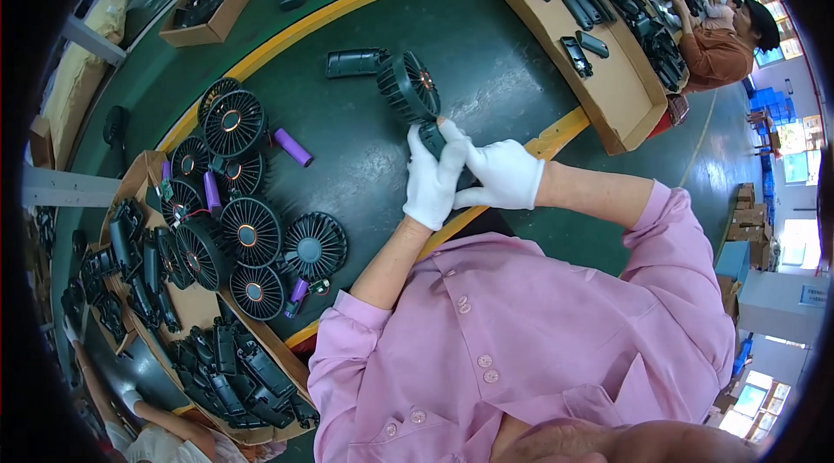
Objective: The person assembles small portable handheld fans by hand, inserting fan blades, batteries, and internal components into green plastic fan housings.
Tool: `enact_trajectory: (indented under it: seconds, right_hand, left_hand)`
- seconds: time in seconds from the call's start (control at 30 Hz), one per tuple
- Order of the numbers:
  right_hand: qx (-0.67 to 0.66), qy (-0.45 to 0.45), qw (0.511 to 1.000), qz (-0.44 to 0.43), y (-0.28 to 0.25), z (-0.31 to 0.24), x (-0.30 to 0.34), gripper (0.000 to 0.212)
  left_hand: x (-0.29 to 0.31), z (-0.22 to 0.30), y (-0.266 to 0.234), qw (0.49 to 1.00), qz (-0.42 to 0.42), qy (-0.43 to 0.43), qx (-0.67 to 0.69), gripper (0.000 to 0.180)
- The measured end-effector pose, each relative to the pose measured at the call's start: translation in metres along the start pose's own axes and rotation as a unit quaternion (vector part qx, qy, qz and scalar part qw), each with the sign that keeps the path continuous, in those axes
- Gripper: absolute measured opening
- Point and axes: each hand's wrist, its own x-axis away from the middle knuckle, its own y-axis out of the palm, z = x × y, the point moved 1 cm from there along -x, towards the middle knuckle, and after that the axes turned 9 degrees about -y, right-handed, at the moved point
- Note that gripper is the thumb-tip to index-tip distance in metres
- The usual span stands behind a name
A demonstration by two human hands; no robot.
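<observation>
Both my hands wear white gloves and meet over the green bench top. Between them is a dark handheld fan (408, 88), its round caged head pointing away from me and its handle partly hidden by the gloves. My left hand (433, 176) grips the handle from the near left side. Pressed against the same handle from the right is my right hand (499, 169), with its fingertips near the fan's neck. Just beyond the fan head lies a dark handle shell (356, 62). A loose purple battery cell (293, 148) rests farther left.
Several fan heads (249, 233) and purple cells are piled at left, beside a cardboard box of dark shells (248, 376). At right, a long cardboard tray (612, 102) holds more casings. Another box (217, 7) stands far left. A co-worker (717, 50) sits beyond the tray.
</observation>
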Motion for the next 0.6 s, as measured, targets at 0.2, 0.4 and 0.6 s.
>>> enact_trajectory:
  seconds: [0.2,0.4,0.6]
  right_hand:
    - [-0.139,0.010,0.990,0.011,0.013,0.001,-0.014,0.094]
    - [-0.415,0.121,0.897,0.095,0.004,0.000,-0.017,0.068]
    - [-0.326,0.080,0.937,0.096,0.005,0.000,-0.017,0.045]
  left_hand:
    - [-0.004,0.018,-0.016,0.979,0.016,-0.029,0.200,0.036]
    - [-0.009,0.012,-0.034,0.953,-0.039,-0.013,0.300,0.042]
    - [-0.014,0.013,-0.030,0.938,-0.113,-0.011,0.327,0.042]
